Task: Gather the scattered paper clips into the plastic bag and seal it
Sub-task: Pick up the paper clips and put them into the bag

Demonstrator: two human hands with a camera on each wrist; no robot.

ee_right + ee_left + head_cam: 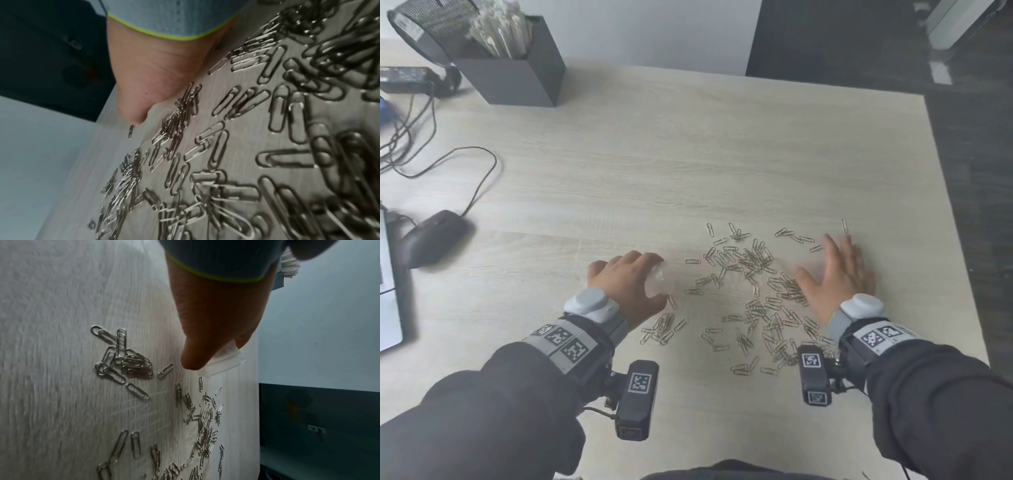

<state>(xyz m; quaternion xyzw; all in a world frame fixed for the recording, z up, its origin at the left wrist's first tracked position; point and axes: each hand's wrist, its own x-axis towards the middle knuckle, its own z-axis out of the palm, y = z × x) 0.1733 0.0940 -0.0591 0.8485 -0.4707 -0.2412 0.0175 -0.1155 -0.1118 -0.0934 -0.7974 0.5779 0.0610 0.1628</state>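
Your left hand (628, 284) is gripping the crumpled plastic bag (659, 281); your right hand (837, 274), spread flat and empty, is raking paper clips (753, 291) leftward; be sweeping low, toward the bag

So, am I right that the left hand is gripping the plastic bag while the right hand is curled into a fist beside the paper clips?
Not quite: the right hand is open, fingers spread flat on the table, as the head view shows. The left hand does grip the plastic bag beside the paper clips.
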